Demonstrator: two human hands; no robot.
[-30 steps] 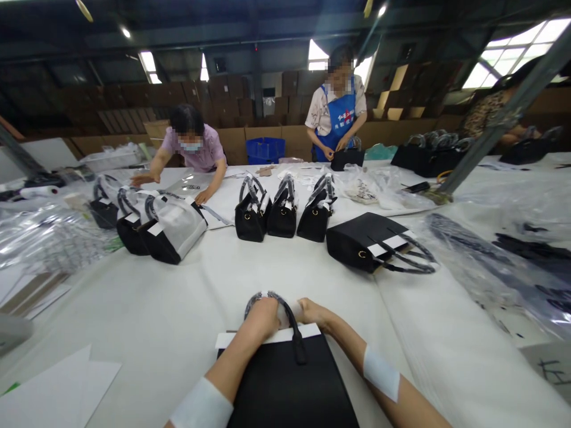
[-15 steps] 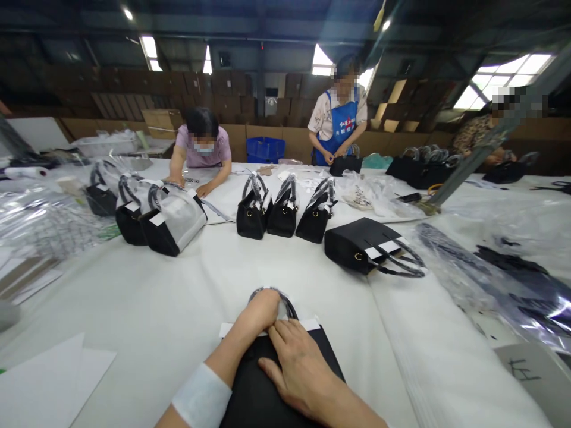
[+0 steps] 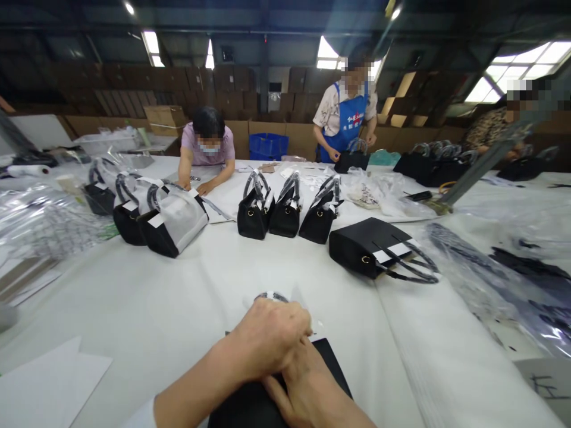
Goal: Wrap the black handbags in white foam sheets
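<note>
A black handbag (image 3: 331, 364) lies flat on the white table right in front of me, its wrapped handle (image 3: 273, 295) pointing away. My left hand (image 3: 274, 324) is closed above the bag's top edge, near the handle base. Its fingers curl downward, and whatever they grip is hidden. Crossing beneath it, my right hand (image 3: 303, 377) rests on the bag's front with the thumb stretched out on the black surface. The left hand covers the other right fingertips. Both hands hide most of the bag's upper edge.
Beyond my hands stand several black handbags (image 3: 285, 217), and another handbag (image 3: 372, 246) lies on its side. Wrapped handbags (image 3: 172, 223) stand at left. White sheets (image 3: 53, 380) lie front left, plastic film (image 3: 473, 261) at right. Co-workers (image 3: 207, 142) work across the table.
My left hand has moved right and turned over, now crossing over the right hand's fingers. The right hand remains on the bag. The blue-aproned co-worker's hands have moved apart.
</note>
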